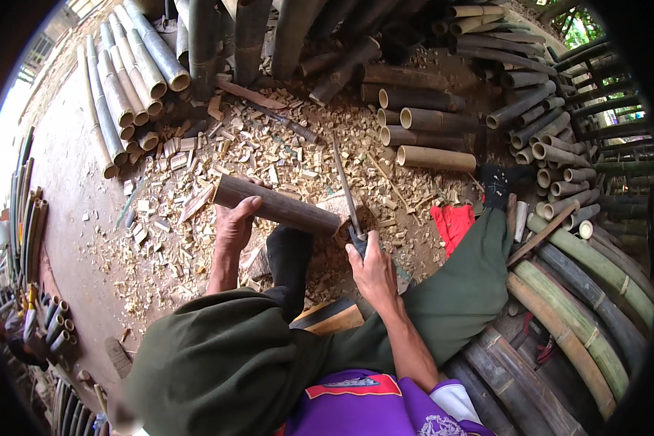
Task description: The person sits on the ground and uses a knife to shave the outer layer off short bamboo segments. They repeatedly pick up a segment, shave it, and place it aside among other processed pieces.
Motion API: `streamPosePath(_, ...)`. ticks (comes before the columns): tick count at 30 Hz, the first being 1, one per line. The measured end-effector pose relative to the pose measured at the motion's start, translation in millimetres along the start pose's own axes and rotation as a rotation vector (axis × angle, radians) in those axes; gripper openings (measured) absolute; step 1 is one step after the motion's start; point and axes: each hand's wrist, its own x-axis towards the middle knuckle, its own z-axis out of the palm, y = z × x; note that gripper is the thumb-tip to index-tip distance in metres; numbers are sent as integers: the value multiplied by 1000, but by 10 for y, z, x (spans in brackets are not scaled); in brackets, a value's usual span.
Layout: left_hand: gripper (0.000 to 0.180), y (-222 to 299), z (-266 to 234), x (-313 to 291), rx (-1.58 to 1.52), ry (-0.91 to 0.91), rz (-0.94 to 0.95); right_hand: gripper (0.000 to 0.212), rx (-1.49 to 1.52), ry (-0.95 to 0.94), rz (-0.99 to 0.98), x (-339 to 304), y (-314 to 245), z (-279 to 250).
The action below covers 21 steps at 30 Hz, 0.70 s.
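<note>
My left hand (236, 220) is wrapped round the left part of a dark brown bamboo tube (283, 208), with the thumb on top. The tube lies slanted in front of me, its right end lower and close to a wooden block (338, 203). In my right hand (373, 265) is the dark handle of a long knife (346, 185), its blade pointing up and away from me. The blade stands right beside the tube's right end; whether they touch I cannot tell. My fingers partly hide the handle.
Pale wood chips (247, 145) cover the ground around the block. Cut bamboo tubes (432, 120) are stacked ahead, with long poles (134, 65) at far left and more poles (570, 312) at right. A red cloth (454, 225) lies near my right foot (495, 187). Another long tool (283, 122) rests on the chips.
</note>
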Motion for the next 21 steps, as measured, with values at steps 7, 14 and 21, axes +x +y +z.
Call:
streamPosePath(7,63,44,100,25,132,42,-60,34,-139,-28,76,40,371,420)
streamPosePath(14,48,7,203,1,42,379,42,39,221,131,-198,-137,-279,-101)
streamPosePath(21,49,-36,167,123,15,166,85,35,-66,-8,-81,141,-1,171)
